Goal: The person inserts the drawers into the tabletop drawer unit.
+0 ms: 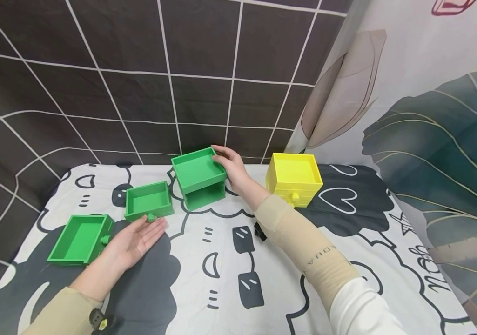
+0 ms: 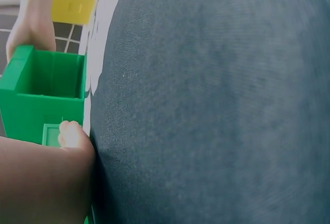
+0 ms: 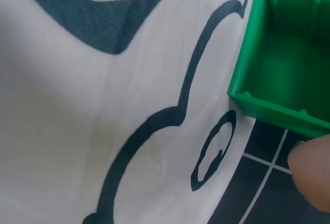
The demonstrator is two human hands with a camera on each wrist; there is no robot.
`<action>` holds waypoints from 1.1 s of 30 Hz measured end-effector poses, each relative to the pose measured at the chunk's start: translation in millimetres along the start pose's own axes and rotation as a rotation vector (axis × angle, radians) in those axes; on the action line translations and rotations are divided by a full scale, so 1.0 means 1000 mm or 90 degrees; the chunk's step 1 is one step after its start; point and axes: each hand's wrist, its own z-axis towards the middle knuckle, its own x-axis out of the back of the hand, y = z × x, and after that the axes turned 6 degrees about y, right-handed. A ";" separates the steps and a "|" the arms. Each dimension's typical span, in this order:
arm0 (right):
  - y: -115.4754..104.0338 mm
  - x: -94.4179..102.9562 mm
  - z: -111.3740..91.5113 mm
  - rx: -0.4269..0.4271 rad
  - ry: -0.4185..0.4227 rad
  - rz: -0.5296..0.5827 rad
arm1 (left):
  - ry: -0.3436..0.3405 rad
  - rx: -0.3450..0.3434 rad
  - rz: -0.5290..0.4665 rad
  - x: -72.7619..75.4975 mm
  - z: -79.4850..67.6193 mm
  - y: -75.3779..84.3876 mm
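Observation:
A green drawer cabinet (image 1: pixel 199 174) with an open front stands at the back, tilted sideways to my view. My right hand (image 1: pixel 235 170) holds its right rear corner, thumb on the top rim. In the right wrist view, a fingertip (image 3: pixel 312 170) shows beside the cabinet's hollow inside (image 3: pixel 294 64). A small green drawer (image 1: pixel 149 201) lies left of the cabinet, knob facing me. My left hand (image 1: pixel 135 242) lies palm up before it with fingers extended, close to the knob (image 1: pixel 151 217); whether they touch is unclear. Another green drawer (image 1: pixel 72 242) sits farther left, its knob pointing right.
To the right stands a yellow drawer cabinet (image 1: pixel 294 174) with knobs at its front. A patterned black-and-white cloth (image 1: pixel 196 288) covers the surface. A dark curtain with white grid lines (image 1: pixel 137 93) rises right behind the cabinet. A small black object (image 1: pixel 259 231) lies by my right forearm.

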 end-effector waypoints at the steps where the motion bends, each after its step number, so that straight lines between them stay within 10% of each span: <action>1: 0.001 0.001 -0.001 0.003 0.003 0.001 | 0.003 0.001 -0.003 0.000 0.000 0.000; 33: 0.011 0.017 -0.029 0.036 0.015 -0.010 | 0.111 0.021 -0.031 -0.001 0.000 0.002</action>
